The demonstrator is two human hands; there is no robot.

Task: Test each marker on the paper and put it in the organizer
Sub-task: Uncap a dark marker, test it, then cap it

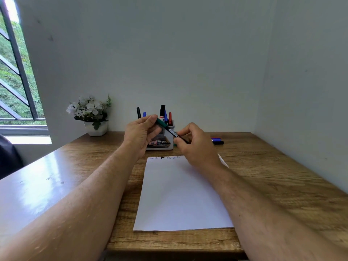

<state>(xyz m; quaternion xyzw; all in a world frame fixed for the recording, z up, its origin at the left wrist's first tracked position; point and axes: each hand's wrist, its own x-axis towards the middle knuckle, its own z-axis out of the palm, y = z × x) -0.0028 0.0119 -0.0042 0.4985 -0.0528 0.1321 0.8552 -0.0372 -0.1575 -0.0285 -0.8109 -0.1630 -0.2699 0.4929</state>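
Both hands hold a green-capped marker (170, 129) above the far end of the paper (180, 193). My left hand (140, 133) grips the green cap end. My right hand (194, 145) pinches the black barrel. The marker slants down to the right, in front of the white organizer (167, 143), which holds several markers: black, blue and red ones stand upright in it. Small scribbles in several colours run along the paper's far edge (164, 157). Two more markers (217, 141), one blue and one dark, lie on the desk to the right.
A white pot of white flowers (92, 114) stands at the back left of the wooden desk (273, 178). A window with a dark grille is at the far left. Grey walls close the desk at the back and right.
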